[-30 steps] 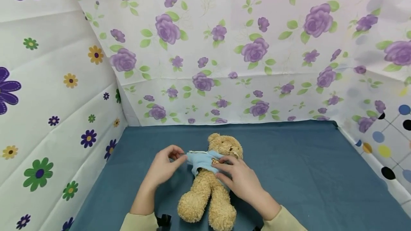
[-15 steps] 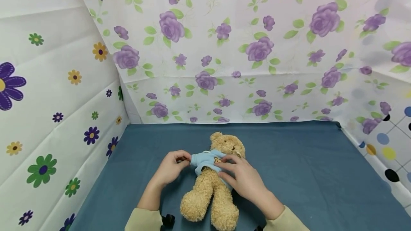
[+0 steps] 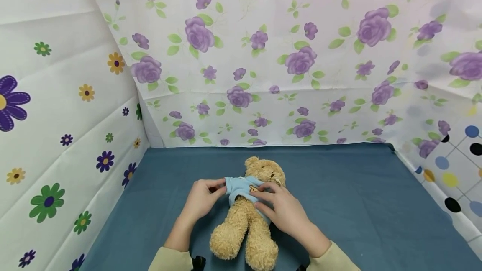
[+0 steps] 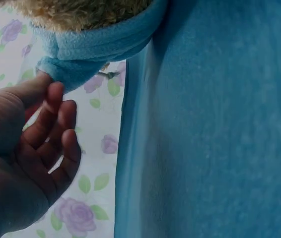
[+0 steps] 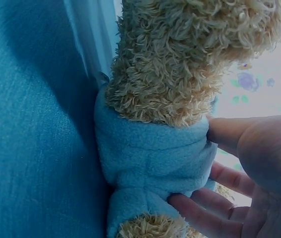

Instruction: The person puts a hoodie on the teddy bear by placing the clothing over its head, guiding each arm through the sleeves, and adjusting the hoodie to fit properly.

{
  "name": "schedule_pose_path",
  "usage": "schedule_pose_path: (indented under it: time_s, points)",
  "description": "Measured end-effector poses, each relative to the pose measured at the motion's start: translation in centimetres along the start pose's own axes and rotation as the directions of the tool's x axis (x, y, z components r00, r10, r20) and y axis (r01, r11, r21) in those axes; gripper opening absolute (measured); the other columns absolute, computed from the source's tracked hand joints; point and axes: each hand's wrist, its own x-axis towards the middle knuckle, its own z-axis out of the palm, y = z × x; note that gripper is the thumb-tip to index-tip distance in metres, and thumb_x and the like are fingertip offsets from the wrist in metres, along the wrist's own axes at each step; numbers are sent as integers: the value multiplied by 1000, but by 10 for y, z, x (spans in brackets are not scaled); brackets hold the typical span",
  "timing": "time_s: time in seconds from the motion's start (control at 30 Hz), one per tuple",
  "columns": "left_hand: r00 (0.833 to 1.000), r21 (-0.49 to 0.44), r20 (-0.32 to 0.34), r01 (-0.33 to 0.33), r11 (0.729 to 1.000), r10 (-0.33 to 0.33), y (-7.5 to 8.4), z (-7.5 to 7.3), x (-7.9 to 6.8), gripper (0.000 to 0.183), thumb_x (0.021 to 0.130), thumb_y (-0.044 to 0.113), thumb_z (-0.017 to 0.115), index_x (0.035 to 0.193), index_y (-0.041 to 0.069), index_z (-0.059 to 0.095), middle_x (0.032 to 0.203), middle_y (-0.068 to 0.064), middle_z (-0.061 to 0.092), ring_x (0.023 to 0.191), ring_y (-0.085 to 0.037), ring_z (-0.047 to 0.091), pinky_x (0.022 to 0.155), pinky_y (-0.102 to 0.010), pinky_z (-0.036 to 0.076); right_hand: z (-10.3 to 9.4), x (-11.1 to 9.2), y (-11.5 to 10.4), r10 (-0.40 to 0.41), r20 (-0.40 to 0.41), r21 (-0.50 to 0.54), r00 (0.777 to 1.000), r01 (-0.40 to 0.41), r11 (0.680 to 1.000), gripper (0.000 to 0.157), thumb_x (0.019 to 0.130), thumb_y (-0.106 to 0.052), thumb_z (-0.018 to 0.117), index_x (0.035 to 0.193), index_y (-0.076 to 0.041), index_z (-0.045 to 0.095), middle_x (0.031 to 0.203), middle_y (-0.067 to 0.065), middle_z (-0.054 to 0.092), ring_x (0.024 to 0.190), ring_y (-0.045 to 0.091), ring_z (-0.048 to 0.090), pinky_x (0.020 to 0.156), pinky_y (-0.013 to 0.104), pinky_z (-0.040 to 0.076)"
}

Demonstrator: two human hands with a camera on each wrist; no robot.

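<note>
A curly tan teddy bear [image 3: 229, 233] lies on its back, its head away from me and its legs toward me. It wears a light blue fleece shirt [image 3: 236, 186] with a small bear picture on the chest. My left hand [image 3: 201, 199] pinches the end of the sleeve [image 4: 71, 72] between thumb and fingertips, the other fingers loosely bent. Across the shirt front rests my right hand [image 3: 284, 209], fingers spread and nearly straight over the chest. Its thumb [image 5: 225, 131] touches the shirt's hem. The bear's arm on the right side is mostly hidden behind this hand.
A blue-grey cloth [image 3: 361, 204] covers the table under the bear. Behind stands a white sheet [image 3: 271, 112] printed with purple roses, and a flowered sheet [image 3: 94, 129] closes off the left side. A dotted sheet [image 3: 459, 166] hangs at the right.
My left hand has moved slightly right toward the bear, and its fingers have come together on the sleeve end. The sleeve sticks out less. My right hand stays on the chest.
</note>
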Motion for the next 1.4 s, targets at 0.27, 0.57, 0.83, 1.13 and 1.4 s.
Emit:
schedule_pose_path:
  time_s: [0.27, 0.57, 0.83, 1.13, 1.4]
  points:
    - [999, 133, 27, -33, 991, 29, 2, 3, -4, 29, 97, 6, 79, 125, 4, 80, 76, 9, 68, 59, -6, 56, 56, -28, 47, 1, 1, -1, -10, 6, -27, 1000, 10, 1000, 37, 102, -35, 76, 139, -31, 74, 137, -1, 63, 117, 21, 65, 77, 38, 55]
    - [994, 244, 45, -108, 964, 100, 3, 8, -6, 18, 102, 4, 70, 88, 15, 70, 75, 9, 53, 59, -5, 45, 59, -27, 41, 7, -1, -7, 10, -11, -60, 1000, -11, 998, 33, 101, -34, 78, 134, -32, 77, 135, -1, 64, 107, 20, 67, 58, 25, 47]
    - [999, 69, 53, -2, 998, -1, 0, 0, -6, 13, 103, 1, 65, 98, 9, 74, 79, 3, 65, 67, -14, 59, 62, -30, 49, 8, -1, -6, -10, -37, -75, 999, 7, 997, 28, 101, -30, 79, 128, -34, 80, 133, -4, 66, 105, 21, 66, 57, 24, 45]
    - [980, -54, 184, 83, 995, -72, -14, -11, -3, 6, 107, 9, 66, 106, 9, 72, 88, -6, 69, 80, -32, 69, 64, -33, 51, 10, 1, -3, -34, -13, -5, 999, 34, 999, 22, 102, -22, 77, 121, -32, 82, 135, -3, 67, 115, 27, 65, 60, 27, 48]
    - [980, 25, 198, -31, 999, 25, -17, -5, 4, 21, 108, 12, 66, 129, 14, 70, 92, 3, 68, 82, -15, 66, 70, -34, 53, 3, 1, 0, -48, -33, 2, 998, 49, 999, 23, 100, -20, 79, 121, -29, 82, 131, -1, 67, 115, 26, 65, 71, 35, 54]
